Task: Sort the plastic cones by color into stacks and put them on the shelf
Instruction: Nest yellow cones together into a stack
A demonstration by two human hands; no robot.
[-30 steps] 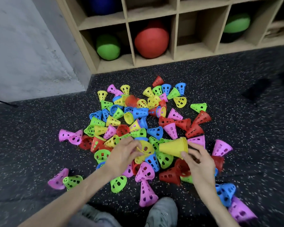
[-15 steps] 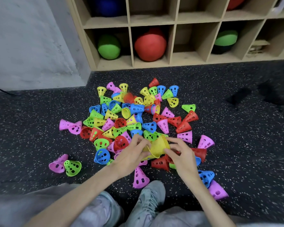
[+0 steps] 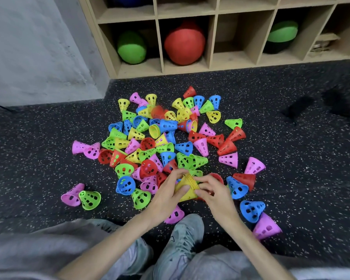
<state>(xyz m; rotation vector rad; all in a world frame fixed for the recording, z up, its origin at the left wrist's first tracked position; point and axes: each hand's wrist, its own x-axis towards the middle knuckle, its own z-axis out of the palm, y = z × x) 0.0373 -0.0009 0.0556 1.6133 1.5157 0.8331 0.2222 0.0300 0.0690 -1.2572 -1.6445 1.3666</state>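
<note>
Both hands, the left hand (image 3: pixel 166 194) and right hand (image 3: pixel 212 191), gripped a nested stack of yellow cones (image 3: pixel 187 186). It lay sideways above a floor (image 3: pixel 38 158) heap of holed plastic cones (image 3: pixel 166 138) in five bright colours.

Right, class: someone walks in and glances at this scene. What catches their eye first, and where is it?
First, the heap of bright plastic cones, pink, yellow, green, blue and red, scattered over the dark speckled floor. Next, at its near edge, the left hand and right hand together gripping a yellow stack. Behind, a big red ball sits in a bottom compartment of the wooden shelf.
</note>
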